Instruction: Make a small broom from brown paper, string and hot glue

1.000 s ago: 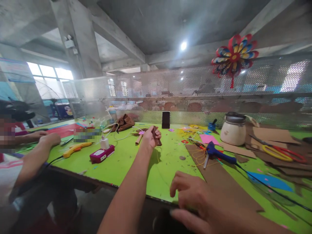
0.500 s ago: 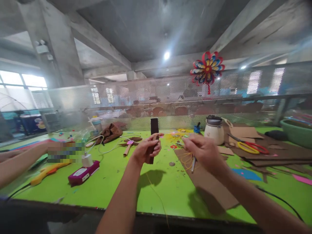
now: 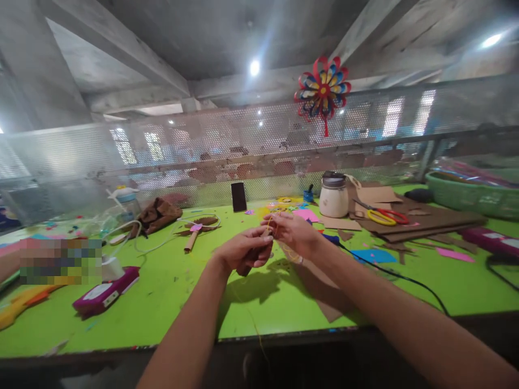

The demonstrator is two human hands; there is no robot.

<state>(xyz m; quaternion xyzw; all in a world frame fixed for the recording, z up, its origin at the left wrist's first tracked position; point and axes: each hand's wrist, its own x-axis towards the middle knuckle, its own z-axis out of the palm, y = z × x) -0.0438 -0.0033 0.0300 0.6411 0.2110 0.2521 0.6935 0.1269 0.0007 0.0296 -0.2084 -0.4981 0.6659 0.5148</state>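
Note:
Closed in my left hand (image 3: 248, 249) is a brown cardboard piece (image 3: 244, 268), mostly hidden by the fingers. My right hand (image 3: 294, 231) meets the left fingertips and pinches a yellow string (image 3: 270, 219) that loops up between the hands. A loose end of the string hangs below the left hand, over the table's front edge. Under the right hand lies a long cardboard strip (image 3: 324, 302), with more yellow string on it. Beyond the hands a dark phone (image 3: 239, 196) leans upright.
Left are a purple power strip (image 3: 107, 292), a brown paper flower (image 3: 193, 237) and another person's arm (image 3: 10, 262). Right stand a lidded jar (image 3: 333, 197), scissors (image 3: 383, 217) on cardboard sheets (image 3: 430, 224) and a green basket (image 3: 470, 189). A black cable (image 3: 389, 275) crosses the table.
My right hand has come left to meet my left hand. The pale stick that showed under it is no longer clearly seen. The view has turned right and down.

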